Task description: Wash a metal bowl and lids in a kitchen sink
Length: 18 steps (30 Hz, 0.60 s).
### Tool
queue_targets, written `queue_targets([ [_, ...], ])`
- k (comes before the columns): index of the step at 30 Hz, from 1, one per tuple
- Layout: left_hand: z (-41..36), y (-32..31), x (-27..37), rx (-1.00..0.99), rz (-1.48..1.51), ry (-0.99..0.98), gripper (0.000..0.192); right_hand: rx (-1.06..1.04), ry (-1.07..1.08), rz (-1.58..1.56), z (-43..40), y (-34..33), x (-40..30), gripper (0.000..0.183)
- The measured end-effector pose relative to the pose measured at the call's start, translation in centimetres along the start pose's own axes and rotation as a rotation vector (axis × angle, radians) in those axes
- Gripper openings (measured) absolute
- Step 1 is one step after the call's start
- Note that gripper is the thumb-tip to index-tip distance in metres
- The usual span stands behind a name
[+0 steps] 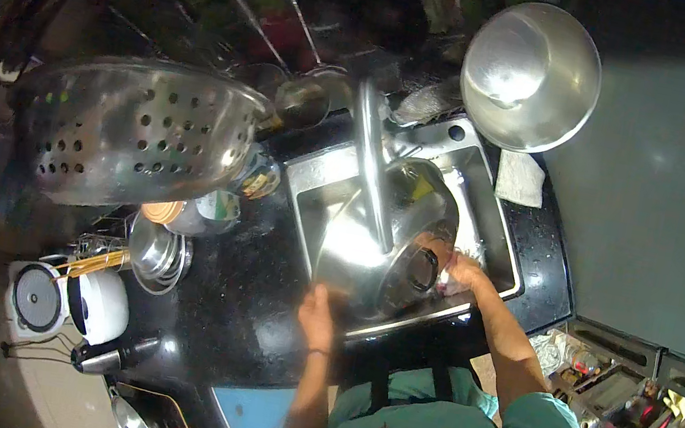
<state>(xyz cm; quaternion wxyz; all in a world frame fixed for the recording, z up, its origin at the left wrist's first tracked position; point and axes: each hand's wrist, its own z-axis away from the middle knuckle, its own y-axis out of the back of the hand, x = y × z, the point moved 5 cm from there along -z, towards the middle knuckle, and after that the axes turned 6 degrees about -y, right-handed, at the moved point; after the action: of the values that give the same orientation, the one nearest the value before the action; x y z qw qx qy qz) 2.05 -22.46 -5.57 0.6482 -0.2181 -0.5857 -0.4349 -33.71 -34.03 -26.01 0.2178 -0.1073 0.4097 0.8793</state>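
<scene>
A large shiny steel bowl (355,237) lies tilted over the two-basin steel sink (514,272), below the thick steel faucet (373,164). My left hand (317,316) grips its rim at the near left side; the fingers are partly blurred. At the bowl's right side, my right hand (462,273) is closed on a small pinkish-white thing, perhaps a scrubber, pressed near the steel surface. Its kind is not clear. Reflections on the bowl hide part of its shape, and a dark ring shows beside my right fingers.
A big perforated steel colander (135,143) stands at left, near jars and stacked steel bowls (157,253). Behind the sink at right are another steel bowl (532,75) and a folded white cloth (520,179). A white rice cooker (99,306) sits on the black counter (230,304).
</scene>
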Motion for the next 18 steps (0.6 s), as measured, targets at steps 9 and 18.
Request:
queue_targets([
  [9, 0.5, 2.6, 1.6, 0.086, -0.009, 0.097, 0.047, -0.436, 0.146, -0.728, 10.9, 3.1, -9.7, 0.030],
  [18, -0.3, 3.7, -1.5, 0.115, -0.198, 0.036, 0.061, -0.165, 0.240, -0.799, 15.0, 3.8, -13.1, 0.011],
])
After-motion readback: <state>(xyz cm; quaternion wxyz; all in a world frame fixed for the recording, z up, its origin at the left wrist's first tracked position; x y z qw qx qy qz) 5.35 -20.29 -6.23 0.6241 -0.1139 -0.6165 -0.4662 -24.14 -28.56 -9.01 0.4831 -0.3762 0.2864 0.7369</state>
